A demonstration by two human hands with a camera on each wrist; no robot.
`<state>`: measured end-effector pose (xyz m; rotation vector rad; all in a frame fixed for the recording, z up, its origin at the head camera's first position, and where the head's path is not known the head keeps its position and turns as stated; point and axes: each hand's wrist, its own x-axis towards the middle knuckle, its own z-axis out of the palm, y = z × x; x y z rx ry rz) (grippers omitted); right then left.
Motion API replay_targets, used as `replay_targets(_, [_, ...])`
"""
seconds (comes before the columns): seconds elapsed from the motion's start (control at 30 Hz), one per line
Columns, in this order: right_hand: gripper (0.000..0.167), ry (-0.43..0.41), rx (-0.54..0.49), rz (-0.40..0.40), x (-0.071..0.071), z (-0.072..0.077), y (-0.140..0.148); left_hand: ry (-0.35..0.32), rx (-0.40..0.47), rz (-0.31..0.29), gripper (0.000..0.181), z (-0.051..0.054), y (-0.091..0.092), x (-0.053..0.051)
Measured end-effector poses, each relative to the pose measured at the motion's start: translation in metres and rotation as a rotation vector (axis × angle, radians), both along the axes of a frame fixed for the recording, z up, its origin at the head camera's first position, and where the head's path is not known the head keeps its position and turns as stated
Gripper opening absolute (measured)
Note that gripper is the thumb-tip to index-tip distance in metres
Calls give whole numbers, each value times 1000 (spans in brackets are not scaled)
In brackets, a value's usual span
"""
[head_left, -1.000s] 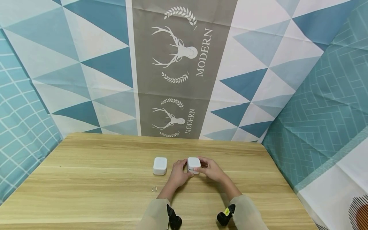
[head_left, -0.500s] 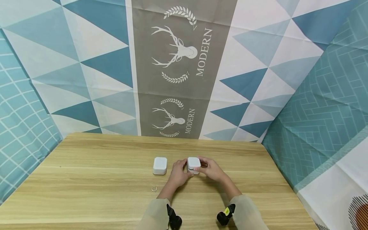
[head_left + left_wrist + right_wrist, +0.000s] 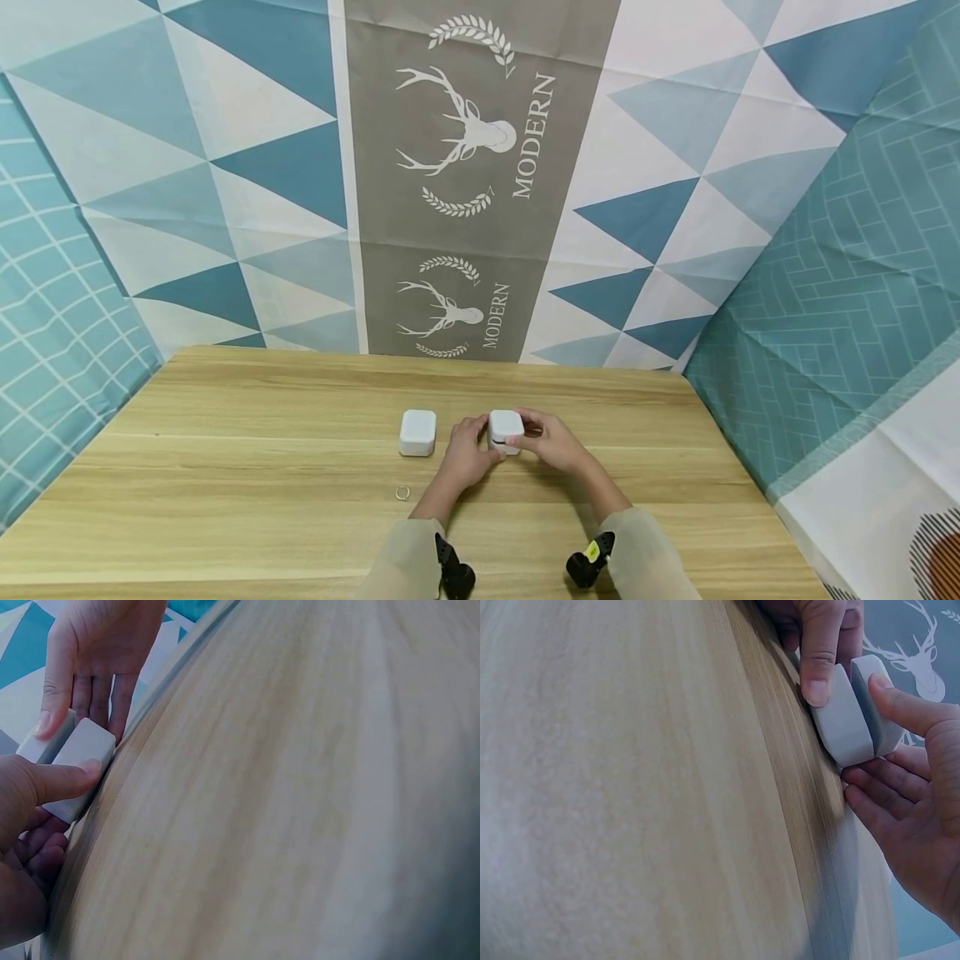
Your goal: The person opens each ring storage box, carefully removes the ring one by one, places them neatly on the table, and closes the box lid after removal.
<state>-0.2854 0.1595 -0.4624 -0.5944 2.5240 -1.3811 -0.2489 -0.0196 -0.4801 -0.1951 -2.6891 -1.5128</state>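
Where the worktop (image 3: pixel 247 517) filled the lower part of the head view, a small ring (image 3: pixel 402 493) lay left of the person's left forearm, and a second box (image 3: pixel 417 433), white with rounded corners, stood a little above it in the frame. The left hand (image 3: pixel 467 454) came between the two boxes, while the right hand (image 3: pixel 553 440) flanked the held box (image 3: pixel 506 423) on its other side, so both hid much of its walls. A patterned cloth (image 3: pixel 288 192) rose behind the worktop, and black devices (image 3: pixel 456 573) sat at both wrists near the bottom edge.

The held box was just right of centre in the lower half of the head view. It stood upright, its white top facing up, with a dark slit toward the bottom of the frame. Its top looked roughly square, so a long axis could not be told. In the right wrist view, at upper right, the left hand's grip pinched the lower part (image 3: pixel 843 727) under its thumb; the right hand's grip held the upper part (image 3: pixel 889 733).
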Motion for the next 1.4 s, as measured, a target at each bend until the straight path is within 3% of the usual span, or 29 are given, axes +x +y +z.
replay_targets(0.5, [60,2,-9,1,-1,0,0,-2,3,-4,65,1,0,1])
replay_targets(0.67, [57,-6,-9,16,11,18,-5,-8,2,-3,65,1,0,1])
replay_targets(0.77, [58,-1,3,20,10,18,-4,-5,2,-1,66,1,0,0])
replay_targets(0.9, [60,2,0,7,-2,1,0,-3,3,-2,66,1,0,0])
replay_targets(1.23, [53,8,-6,9,-1,3,-2,-7,2,-3,65,1,0,1])
replay_targets(1.4, [52,3,-16,21,8,15,-5,-2,3,-2,65,1,0,1])
